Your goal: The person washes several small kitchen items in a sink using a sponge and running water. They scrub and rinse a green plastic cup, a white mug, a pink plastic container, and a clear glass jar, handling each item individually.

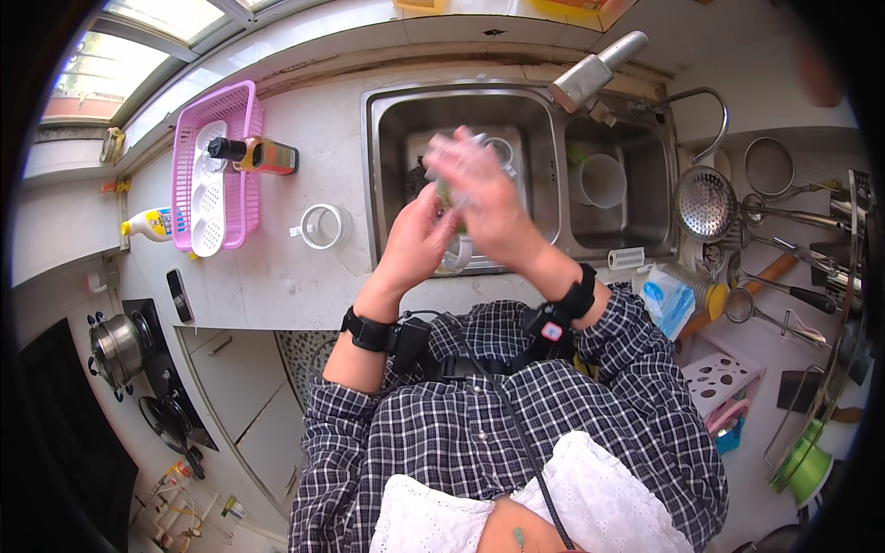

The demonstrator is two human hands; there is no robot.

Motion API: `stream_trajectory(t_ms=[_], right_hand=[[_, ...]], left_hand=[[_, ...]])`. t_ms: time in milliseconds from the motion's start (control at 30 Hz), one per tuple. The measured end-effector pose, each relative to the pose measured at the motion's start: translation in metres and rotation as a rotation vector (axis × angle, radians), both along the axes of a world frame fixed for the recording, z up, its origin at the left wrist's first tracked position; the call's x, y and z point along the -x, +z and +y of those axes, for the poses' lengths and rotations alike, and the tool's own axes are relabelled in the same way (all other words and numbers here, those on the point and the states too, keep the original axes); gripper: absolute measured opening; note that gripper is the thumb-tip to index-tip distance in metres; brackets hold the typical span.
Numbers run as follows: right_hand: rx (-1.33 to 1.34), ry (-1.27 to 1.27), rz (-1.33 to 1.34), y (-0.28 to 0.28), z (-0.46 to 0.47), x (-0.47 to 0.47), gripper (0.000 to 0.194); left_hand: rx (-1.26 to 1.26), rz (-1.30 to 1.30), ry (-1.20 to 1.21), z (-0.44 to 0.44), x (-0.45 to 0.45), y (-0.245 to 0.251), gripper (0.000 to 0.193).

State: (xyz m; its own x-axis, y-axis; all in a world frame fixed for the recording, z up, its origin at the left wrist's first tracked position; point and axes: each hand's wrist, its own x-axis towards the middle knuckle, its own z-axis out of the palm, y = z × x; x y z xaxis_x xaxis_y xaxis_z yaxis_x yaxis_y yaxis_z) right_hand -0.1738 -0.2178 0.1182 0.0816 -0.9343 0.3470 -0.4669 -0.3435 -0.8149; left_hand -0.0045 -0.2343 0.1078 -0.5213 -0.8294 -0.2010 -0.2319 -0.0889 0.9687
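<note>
Over the larger basin of the steel sink (pixel 368 207), my two hands are close together. My left hand (pixel 415 238) has its fingers turned up toward the other palm. Motion blurs my right hand (pixel 480 176), which is tilted over the left fingers. A small greenish thing (pixel 443 195) shows between them; its kind and which hand holds it are unclear. Beneath my hands, a clear cup (pixel 499 147) lies in the basin toward the back. Another clear cup (pixel 456 256) is near the front rim, partly covered by my hands. A dark clump (pixel 416 176) shows left of my fingers.
A clear mug (pixel 323 227) stands on the counter left of the sink. Farther left are a pink basket (pixel 252 207), a dark-capped sauce bottle (pixel 266 155) and a phone (pixel 179 296). The smaller basin holds a translucent container (pixel 603 181). A faucet (pixel 588 76) overhangs the sink; ladles (pixel 706 202) hang right.
</note>
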Motion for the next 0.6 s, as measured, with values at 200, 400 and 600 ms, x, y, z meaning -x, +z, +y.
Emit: stream_trajectory(t_ms=[200, 400, 600], right_hand=[[-0.642, 0.111, -1.081, -0.017, -0.002, 0.024, 0.031], [-0.47, -0.065, -0.839, -0.007, 0.014, 0.001, 0.02], [-0.086, -0.208, -0.492, -0.01, 0.02, -0.016, 0.025]], left_hand=[[-0.087, 0.256, 0.011, -0.011, -0.009, -0.001, 0.039], [0.123, 0.158, 0.142, -0.01, -0.007, -0.03, 0.04], [-0.072, 0.244, 0.352, 0.022, 0.001, -0.047, 0.047]])
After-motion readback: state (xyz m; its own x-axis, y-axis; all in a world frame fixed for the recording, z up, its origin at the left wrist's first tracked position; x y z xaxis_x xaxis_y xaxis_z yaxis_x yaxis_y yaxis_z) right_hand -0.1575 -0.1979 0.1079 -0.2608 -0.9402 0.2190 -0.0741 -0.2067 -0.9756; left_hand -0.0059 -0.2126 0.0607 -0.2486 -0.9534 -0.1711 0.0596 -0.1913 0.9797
